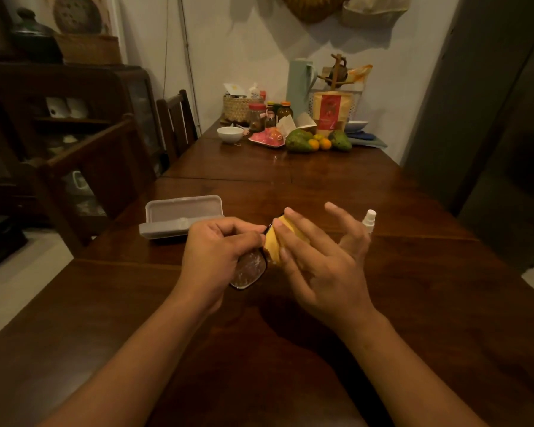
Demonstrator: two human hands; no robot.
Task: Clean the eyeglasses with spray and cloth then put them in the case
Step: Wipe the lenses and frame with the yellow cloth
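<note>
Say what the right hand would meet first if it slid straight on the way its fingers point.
The right hand meets the yellow cloth its fingers pinch on the glasses. Beyond, likely bare table right of the open case; depth unclear.

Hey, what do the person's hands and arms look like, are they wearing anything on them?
Nothing worn shows. The left hand and right hand are bare: no gloves, rings, watch or bracelet. The left forearm and right forearm are bare to the frame's edge, no sleeves in view. Fingernails look short and unpainted.
</note>
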